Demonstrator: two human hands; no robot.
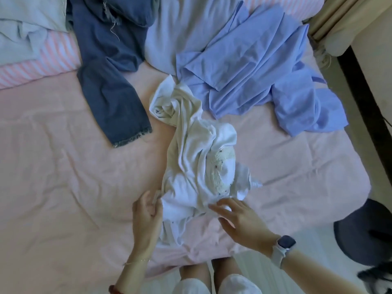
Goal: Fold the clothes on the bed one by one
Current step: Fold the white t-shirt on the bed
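On the pink bed sheet (53, 166) four loose garments can be counted, plus one pale grey-blue cloth (23, 28) at ten o'clock, cut off by the top and left edges so its kind cannot be told; it lies on a pink-and-white striped pillow (57, 58). Next, at eleven o'clock, one pair of dark blue jeans (110, 81) runs down from the top edge, a single frayed hem showing, the waist out of view. At centre lies one crumpled white garment (191, 149) with a cream embroidered patch, bunched so its shape is hard to make out. The left hand (146, 219), at six o'clock, pinches that garment's near left edge between thumb and curled fingers. The right hand (237, 219), one white smartwatch (283, 249) on its wrist, hovers with fingers straight and spread, fingertips touching the garment's near right edge. At twelve o'clock a pale lilac garment (169, 39) is partly covered by one periwinkle blue shirt (265, 81) sprawled at one o'clock. A dark round object (364, 230) at four o'clock is cut off and unclear.
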